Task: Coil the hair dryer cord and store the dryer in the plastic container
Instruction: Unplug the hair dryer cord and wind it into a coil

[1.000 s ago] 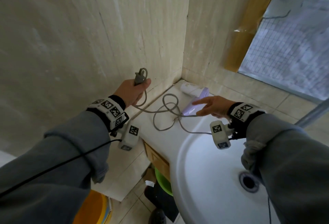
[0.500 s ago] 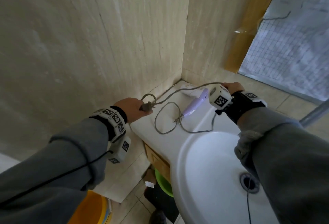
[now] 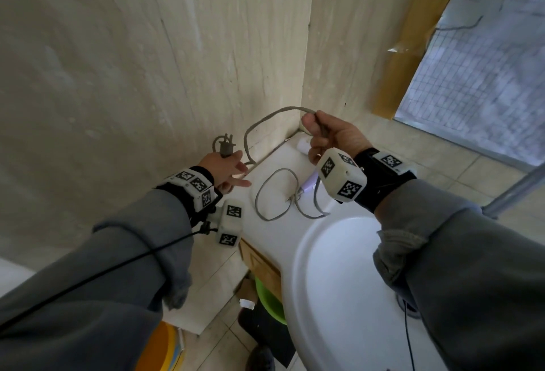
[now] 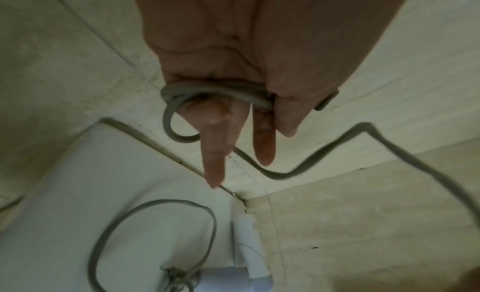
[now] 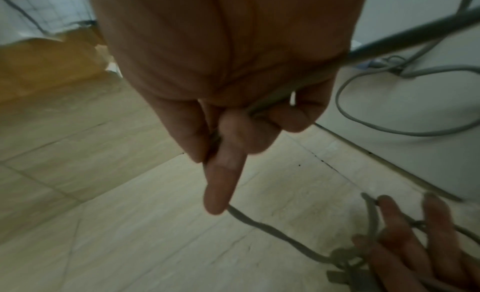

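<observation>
The grey cord (image 3: 267, 118) arcs in the air between my two hands in front of the tiled corner. My left hand (image 3: 227, 167) holds the plug (image 3: 226, 148) with its prongs up. In the left wrist view small turns of cord (image 4: 207, 94) lie round its fingers (image 4: 215, 152) under the thumb. My right hand (image 3: 333, 137) pinches the cord higher up, finger and thumb closed on the cord (image 5: 259, 106). More cord lies in a loop (image 3: 265, 193) on the white counter (image 3: 271, 235). The white and lavender hair dryer (image 4: 249, 245) lies in the corner, mostly hidden behind my right wrist in the head view.
A white sink (image 3: 324, 297) fills the lower right. Tiled walls close off the back and left, and a window (image 3: 472, 75) is at the right. Below the counter sit a green basin (image 3: 265, 297) and a yellow object (image 3: 165, 350). A metal pipe (image 3: 513, 190) slants at right.
My right hand has taken hold of the cord by the dryer and lifted it. My left hand has risen again with the plug, and the cord now hangs as an arc between them.
</observation>
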